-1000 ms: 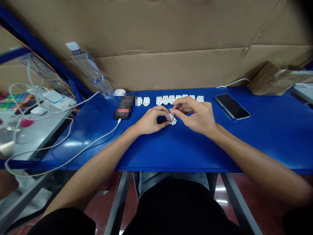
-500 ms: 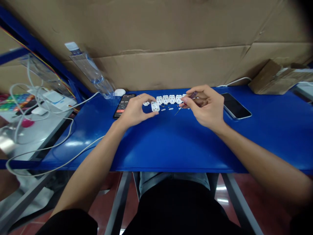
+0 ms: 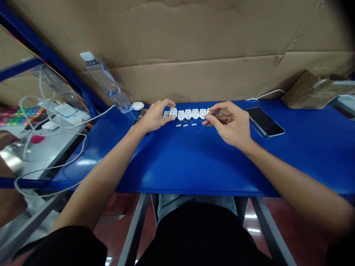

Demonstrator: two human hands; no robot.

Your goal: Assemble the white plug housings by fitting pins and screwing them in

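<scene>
Shifted left to the row of white plastic sockets (image 3: 188,114) on the desk (image 3: 172,162), the left hand (image 3: 158,116) is curved over its end, a small screwdriver (image 3: 203,128) is pinched by the right hand (image 3: 229,123), and loose metal clips (image 3: 185,125) are left lying before the row.

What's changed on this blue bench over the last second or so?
The left hand has moved left and back, bringing a white plastic module to the left end of the row of white modules, and is touching it. The right hand has barely moved, still pinching a small dark object. The phone on the right stayed put.
</scene>
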